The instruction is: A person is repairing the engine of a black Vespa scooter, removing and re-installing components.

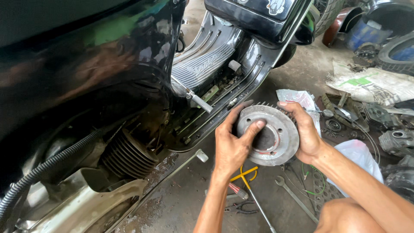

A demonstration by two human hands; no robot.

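Grey round metal flywheel with cooling fins [269, 138] is held up in mid-air above the concrete floor [189, 203], just beside the black scooter body [86, 64]. Left hand [233, 144] is wrapped round its left rim, thumb pressed on the front face near the centre hub. Right hand [304, 131] is clasped on the right rim, fingers curled behind the fins. Both hands are closed on it. Left of the flywheel, the dark finned engine cylinder [127, 155] sits under the scooter, with a black ribbed hose [47, 166] running past it. On the floor below the hands lie a yellow-handled cross wrench [246, 174] and a silver open-end spanner [293, 196]. Grey engine parts [394, 140] sit near the floor's right edge.
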